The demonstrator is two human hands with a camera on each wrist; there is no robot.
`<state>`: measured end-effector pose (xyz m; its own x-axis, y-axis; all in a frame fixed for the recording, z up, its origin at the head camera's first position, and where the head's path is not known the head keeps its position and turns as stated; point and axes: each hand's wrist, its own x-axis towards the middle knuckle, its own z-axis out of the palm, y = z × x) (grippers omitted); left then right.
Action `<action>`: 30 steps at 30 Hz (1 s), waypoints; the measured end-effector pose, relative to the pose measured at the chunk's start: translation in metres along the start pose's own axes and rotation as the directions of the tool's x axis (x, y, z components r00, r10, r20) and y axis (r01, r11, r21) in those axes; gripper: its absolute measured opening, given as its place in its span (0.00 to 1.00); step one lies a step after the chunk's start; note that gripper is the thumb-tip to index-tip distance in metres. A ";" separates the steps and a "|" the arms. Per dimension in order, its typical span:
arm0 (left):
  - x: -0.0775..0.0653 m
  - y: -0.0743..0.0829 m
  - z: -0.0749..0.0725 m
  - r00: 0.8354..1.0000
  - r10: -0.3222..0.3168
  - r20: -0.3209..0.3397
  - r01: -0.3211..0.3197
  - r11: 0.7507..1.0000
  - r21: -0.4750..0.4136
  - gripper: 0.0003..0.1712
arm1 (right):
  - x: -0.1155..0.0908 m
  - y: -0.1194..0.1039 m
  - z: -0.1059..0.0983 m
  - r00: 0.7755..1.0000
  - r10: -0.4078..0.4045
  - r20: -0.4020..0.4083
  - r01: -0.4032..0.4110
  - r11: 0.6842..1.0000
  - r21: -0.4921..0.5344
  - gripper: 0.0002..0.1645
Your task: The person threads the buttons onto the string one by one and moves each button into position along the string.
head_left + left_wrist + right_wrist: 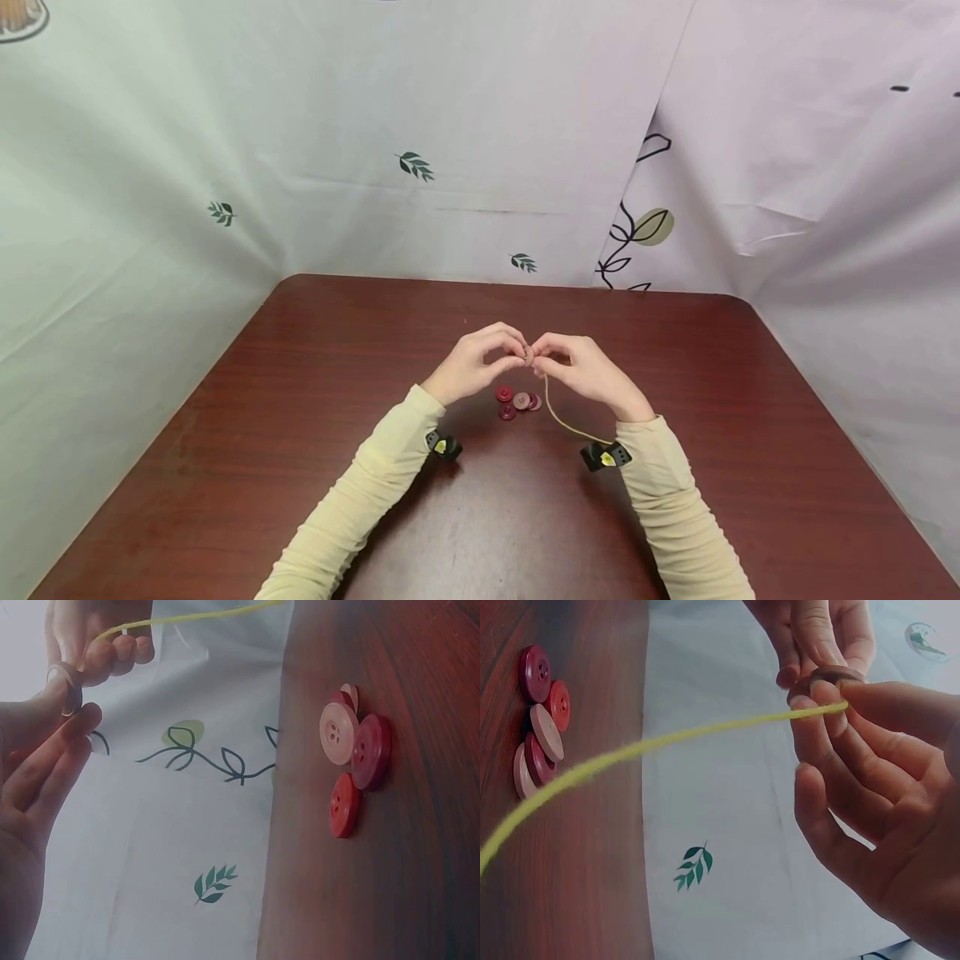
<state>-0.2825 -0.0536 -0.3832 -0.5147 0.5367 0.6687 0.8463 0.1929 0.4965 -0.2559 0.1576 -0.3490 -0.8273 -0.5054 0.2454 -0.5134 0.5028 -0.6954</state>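
Observation:
Held up above the table, a brownish-pink button [528, 356] is pinched between the thumb and fingers of my left hand [476, 362]. My right hand [588, 371] meets it from the other side and pinches a yellow yarn [667, 739] close to the button's face. From those fingertips the yarn hangs in a curve toward the right wrist. Fingers cover part of the button, so whether the yarn passes through a hole cannot be seen. Below the hands lies a small cluster of buttons: a red one [343, 805], a dark red one [372, 752] and a pink one [339, 733], with others partly covered.
The dark reddish-brown table [225, 433] has rounded far corners. A pale cloth [480, 108] with leaf prints hangs behind it and along both sides. Each wrist carries a small black camera, one of them [606, 456] at the right sleeve.

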 end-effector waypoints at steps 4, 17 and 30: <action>0.000 0.000 0.000 1.000 0.004 0.003 -0.004 1.000 0.011 0.03 | 0.000 0.001 -0.001 0.999 0.026 0.020 -0.026 1.000 0.014 0.09; 0.003 0.003 -0.004 0.996 0.000 0.084 -0.001 1.000 0.021 0.03 | 0.002 0.006 0.000 0.996 0.077 -0.040 -0.076 0.997 0.029 0.07; -0.003 0.000 -0.039 0.915 -0.262 0.305 0.208 0.958 0.199 0.03 | 0.000 0.016 -0.002 0.989 0.142 -0.034 -0.140 0.989 0.055 0.10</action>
<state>-0.2867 -0.0869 -0.3635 -0.6513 0.6914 0.3128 0.7306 0.4599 0.5046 -0.2647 0.1672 -0.3588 -0.8989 -0.4051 0.1669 -0.3793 0.5289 -0.7592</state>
